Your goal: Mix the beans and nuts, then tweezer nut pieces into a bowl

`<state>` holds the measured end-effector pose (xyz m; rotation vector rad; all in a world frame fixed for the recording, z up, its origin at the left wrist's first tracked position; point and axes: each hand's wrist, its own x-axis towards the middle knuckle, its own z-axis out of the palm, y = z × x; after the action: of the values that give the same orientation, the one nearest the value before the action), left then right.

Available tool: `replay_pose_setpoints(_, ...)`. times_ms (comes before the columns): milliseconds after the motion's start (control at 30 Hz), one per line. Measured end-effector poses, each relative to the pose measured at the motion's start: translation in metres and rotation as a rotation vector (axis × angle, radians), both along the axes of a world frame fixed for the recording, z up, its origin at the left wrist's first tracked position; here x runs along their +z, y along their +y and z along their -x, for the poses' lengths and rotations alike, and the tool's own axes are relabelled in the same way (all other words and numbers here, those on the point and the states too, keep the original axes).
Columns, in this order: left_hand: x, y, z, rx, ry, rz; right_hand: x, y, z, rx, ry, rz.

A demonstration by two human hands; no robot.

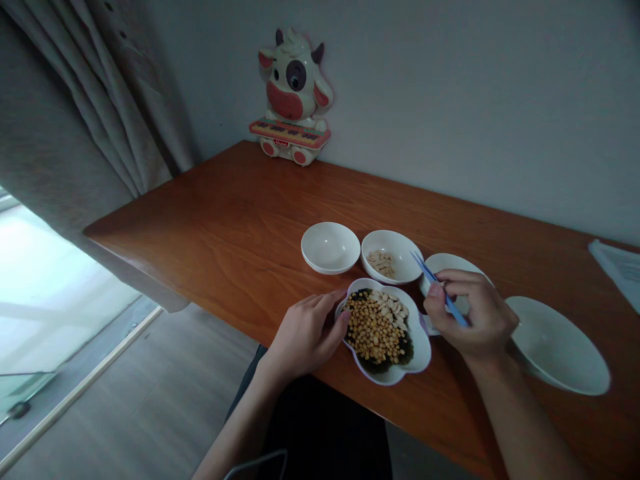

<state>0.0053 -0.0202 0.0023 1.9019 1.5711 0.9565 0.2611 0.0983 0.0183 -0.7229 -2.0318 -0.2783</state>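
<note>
My left hand grips the left rim of a white, flower-shaped dish with a lilac edge. Yellow soybeans, pale pumpkin seeds and small dark green beans lie in it. Pinched in my right hand are blue tweezers, their tips pointing up and left at the right side of a white bowl. Some pumpkin seeds are in that bowl. Between the tips I can make out nothing. My right hand partly covers another white bowl behind it.
A white bowl stands at the left of the row, and a larger one at the right. Against the wall is a cow-shaped toy keyboard. Clear plastic lies at the far right of the wooden table.
</note>
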Motion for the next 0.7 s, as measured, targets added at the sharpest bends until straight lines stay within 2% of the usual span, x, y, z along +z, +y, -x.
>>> replay_pose_setpoints(167, 0.001, 0.0, -0.001, 0.006, -0.003, -0.016, -0.004, -0.005, 0.005, 0.023, 0.04, 0.02)
replay_pose_setpoints(333, 0.001, 0.0, -0.001, 0.011, 0.013, -0.016, -0.007, -0.008, 0.012, -0.067, 0.052, 0.073)
replay_pose_setpoints(533, -0.001, -0.002, -0.001, 0.008, 0.037, -0.008, -0.002, -0.007, 0.015, 0.112, -0.086, 0.008)
replay_pose_setpoints(700, 0.0, -0.002, -0.002, 0.018, 0.047, -0.01, -0.001, -0.008, 0.018, 0.104, -0.082, 0.029)
